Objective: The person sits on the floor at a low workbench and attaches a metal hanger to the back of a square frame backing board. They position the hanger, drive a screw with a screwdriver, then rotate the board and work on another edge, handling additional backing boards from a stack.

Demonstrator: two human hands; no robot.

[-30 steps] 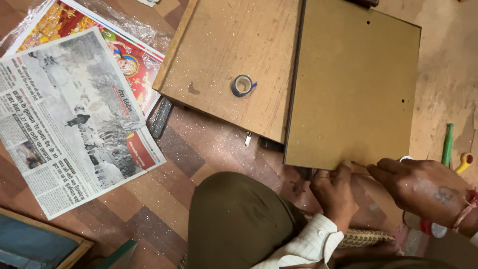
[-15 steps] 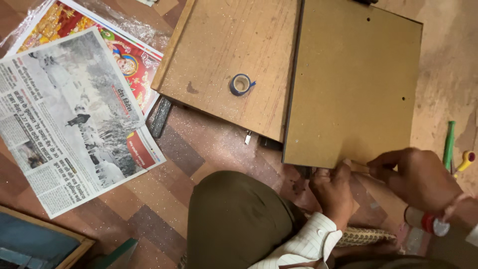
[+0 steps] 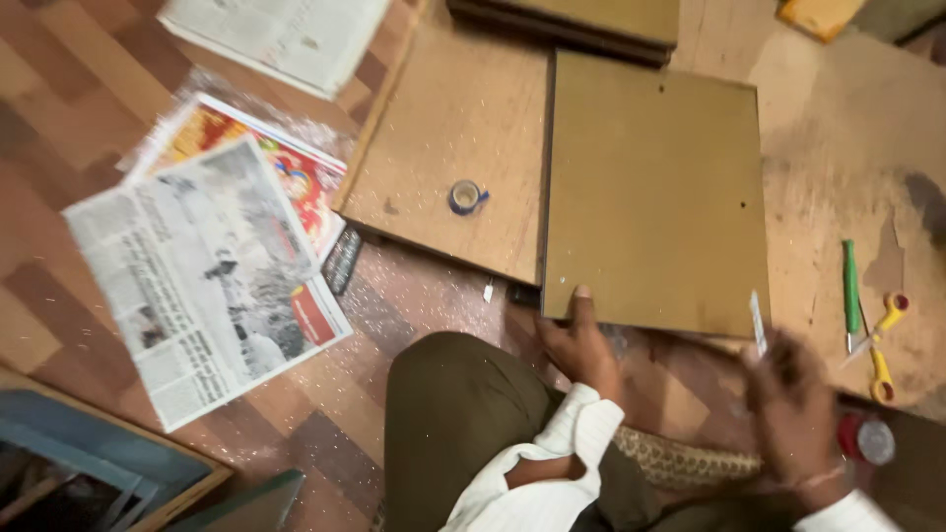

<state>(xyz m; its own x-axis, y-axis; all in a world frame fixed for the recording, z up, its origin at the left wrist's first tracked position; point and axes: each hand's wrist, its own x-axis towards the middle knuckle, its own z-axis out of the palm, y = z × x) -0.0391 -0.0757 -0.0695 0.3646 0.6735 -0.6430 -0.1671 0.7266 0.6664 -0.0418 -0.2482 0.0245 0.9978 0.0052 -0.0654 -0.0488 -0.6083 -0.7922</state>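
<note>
One tape roll (image 3: 467, 196) sits on the lighter board (image 3: 453, 158), two newspapers (image 3: 212, 286) spread left, green tool (image 3: 850, 291) and yellow scissors (image 3: 884, 345) right. One olive-brown board (image 3: 655, 197) lies flat, plain, ahead of the knee. Left hand (image 3: 581, 345) grips its near edge; right hand (image 3: 793, 409), blurred, pinches a thin pale strip (image 3: 757, 321).

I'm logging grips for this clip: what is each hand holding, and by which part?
The left hand presses on the brown board at its near edge. The right hand is blurred; it seems to pinch a thin pale strip by its lower end.
</note>
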